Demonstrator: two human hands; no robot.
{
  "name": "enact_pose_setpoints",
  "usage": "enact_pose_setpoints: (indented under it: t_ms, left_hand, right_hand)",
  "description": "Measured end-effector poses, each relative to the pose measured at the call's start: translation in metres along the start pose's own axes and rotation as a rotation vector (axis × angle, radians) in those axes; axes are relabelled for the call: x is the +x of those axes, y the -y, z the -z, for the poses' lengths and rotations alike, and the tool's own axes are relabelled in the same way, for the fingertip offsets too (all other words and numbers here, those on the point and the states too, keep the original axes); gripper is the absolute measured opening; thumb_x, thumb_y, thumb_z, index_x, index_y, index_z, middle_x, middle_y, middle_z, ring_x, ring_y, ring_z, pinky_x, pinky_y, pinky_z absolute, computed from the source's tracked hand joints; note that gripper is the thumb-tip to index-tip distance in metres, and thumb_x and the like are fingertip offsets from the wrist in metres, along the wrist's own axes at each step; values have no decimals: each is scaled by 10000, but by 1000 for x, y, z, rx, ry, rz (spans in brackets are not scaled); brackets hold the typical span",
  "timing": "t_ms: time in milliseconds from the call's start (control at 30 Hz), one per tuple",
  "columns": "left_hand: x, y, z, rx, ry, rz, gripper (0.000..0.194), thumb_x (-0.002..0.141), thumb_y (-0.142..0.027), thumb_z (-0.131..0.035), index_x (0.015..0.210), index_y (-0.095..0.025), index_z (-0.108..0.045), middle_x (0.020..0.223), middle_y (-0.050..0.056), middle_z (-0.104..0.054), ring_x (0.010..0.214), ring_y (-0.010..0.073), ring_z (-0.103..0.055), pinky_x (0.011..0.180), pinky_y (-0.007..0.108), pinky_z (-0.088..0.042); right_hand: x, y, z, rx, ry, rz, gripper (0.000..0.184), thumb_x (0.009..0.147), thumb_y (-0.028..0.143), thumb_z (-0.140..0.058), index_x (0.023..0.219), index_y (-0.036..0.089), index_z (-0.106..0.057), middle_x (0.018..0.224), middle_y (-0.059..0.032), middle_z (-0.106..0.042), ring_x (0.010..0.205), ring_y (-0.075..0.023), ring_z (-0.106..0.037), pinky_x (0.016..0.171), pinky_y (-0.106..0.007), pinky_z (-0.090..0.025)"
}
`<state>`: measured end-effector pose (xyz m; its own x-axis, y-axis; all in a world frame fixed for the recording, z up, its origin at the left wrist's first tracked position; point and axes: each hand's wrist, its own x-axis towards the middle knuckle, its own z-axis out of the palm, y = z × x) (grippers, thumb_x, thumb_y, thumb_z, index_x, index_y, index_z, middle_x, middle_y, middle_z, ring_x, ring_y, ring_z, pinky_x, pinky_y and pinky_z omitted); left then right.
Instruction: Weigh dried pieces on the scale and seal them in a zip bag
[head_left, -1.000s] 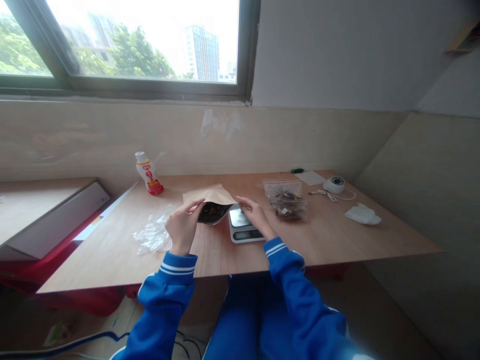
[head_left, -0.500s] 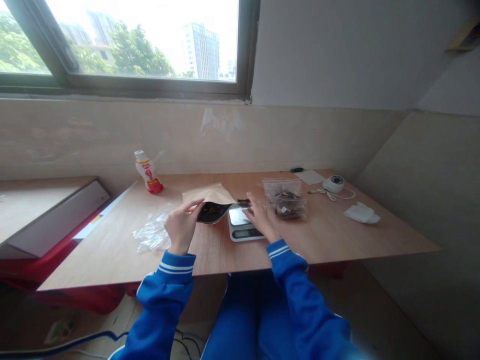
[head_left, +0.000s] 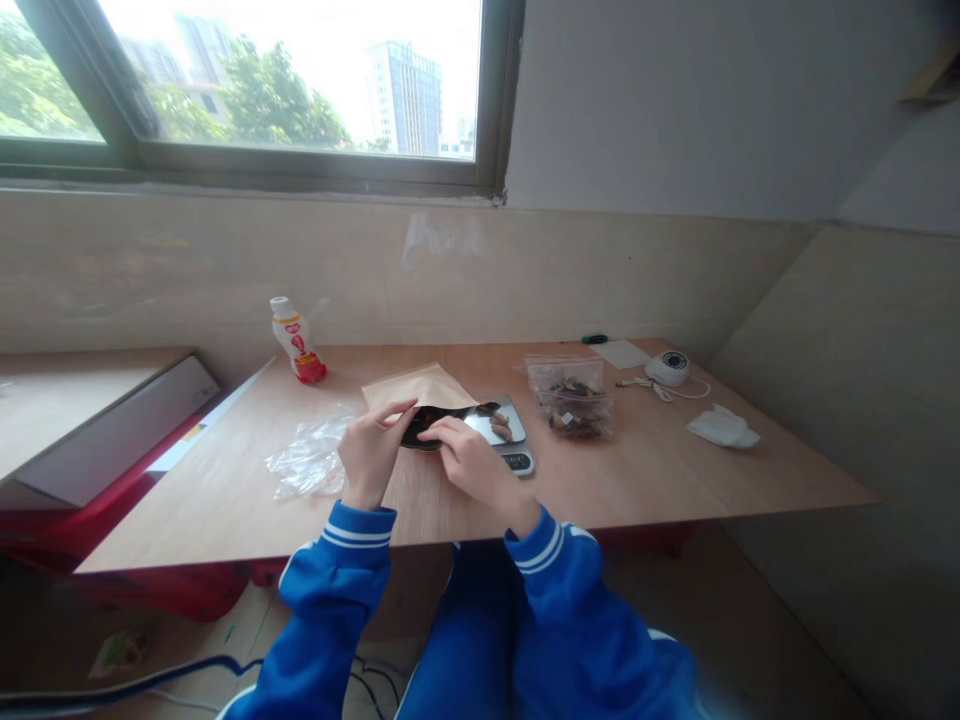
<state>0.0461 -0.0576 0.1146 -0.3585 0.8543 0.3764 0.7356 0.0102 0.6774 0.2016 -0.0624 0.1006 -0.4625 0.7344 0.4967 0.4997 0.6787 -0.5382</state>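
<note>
On wood desk (head_left: 645,480) by window (head_left: 285,85): scale (head_left: 504,412), btl (head_left: 297,342), zip bag (head_left: 570,398).

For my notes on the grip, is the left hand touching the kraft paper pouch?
Touching: the head view shows the left hand with its fingers resting on the pouch's dark, glossy part, below the kraft paper pouch.

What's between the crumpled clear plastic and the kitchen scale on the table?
The head view shows the left hand, the right hand and a dark glossy packet they grip.

There's daylight flooding in through the window (head_left: 285,90), the sky blown out white, glare flashing on the scale's steel plate (head_left: 486,425), and the wide lens is warping everything toward the picture's edges!
</note>
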Motion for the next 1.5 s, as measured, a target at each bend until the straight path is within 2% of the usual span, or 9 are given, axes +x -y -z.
enact_pose_setpoints:
  t_ms: [133,267,500,667,833,1000,1200,1367,1500]
  left_hand:
    - [-9,-2,-4,6,-18,-80,186,788,-422,-660,931,-346,-751,751,-29,-750,710,187,-690,584,247,-442]
    - [-14,5,-4,-41,-51,-133,143,794,-381,-667,903,-348,-752,801,-45,-754,696,164,-689,578,233,-458]
    - [-9,13,-11,-106,-107,-204,149,806,-365,-659,928,-348,-744,884,-53,-747,675,135,-664,579,231,-452]
    - [3,18,-21,-181,-199,-324,198,848,-372,-607,984,-312,-738,921,-5,-735,805,165,-637,741,282,-468]
    - [29,27,-37,-319,-223,-323,223,830,-391,-625,987,-282,-739,886,15,-721,806,169,-607,763,303,-459]
    - [37,49,-66,-315,-347,-360,194,839,-361,-620,957,-271,-744,882,20,-728,805,172,-603,789,319,-445]
    - [27,83,-86,-228,-399,-474,168,833,-284,-641,967,-281,-742,897,19,-745,770,166,-613,786,318,-439]
    - [28,85,-86,-190,-403,-502,183,834,-271,-643,990,-290,-737,910,17,-748,771,162,-611,786,314,-437]
    - [26,82,-85,-165,-376,-486,180,842,-283,-634,990,-294,-735,919,15,-749,775,159,-617,788,316,-438]
  right_hand:
    - [37,-3,-33,-222,92,-178,305,800,-25,-502,1064,27,-647,1048,-200,-683,974,-272,-654,876,-363,-502]
    - [50,-11,-46,-239,100,-216,232,832,2,-523,1000,47,-677,961,-152,-720,891,-243,-682,830,-314,-506]
    - [25,3,-36,-447,97,-213,343,858,-16,-450,1106,108,-651,998,-141,-705,908,-248,-652,769,-328,-526]
    - [5,11,-12,-390,-139,-94,330,908,92,-477,1194,174,-620,1062,-104,-690,1004,-249,-593,882,-386,-499]
    - [-32,-23,16,-108,-420,-233,294,915,189,-498,1170,224,-639,1082,-64,-700,978,-210,-631,899,-365,-501]
    - [-36,-74,13,-78,-311,-417,340,875,193,-519,1196,213,-628,1027,-81,-709,900,-212,-658,802,-345,-528]
    - [-15,-81,-1,-424,-168,-372,423,861,155,-557,1281,200,-560,1064,-116,-688,983,-271,-589,860,-425,-450]
    - [-35,-85,-4,-457,-243,-335,390,882,208,-536,1272,195,-546,1285,-134,-561,1131,-282,-510,926,-435,-416]
    - [-53,-97,0,-359,-311,-347,314,890,180,-473,1184,175,-584,1144,-138,-579,1076,-265,-534,932,-438,-430]
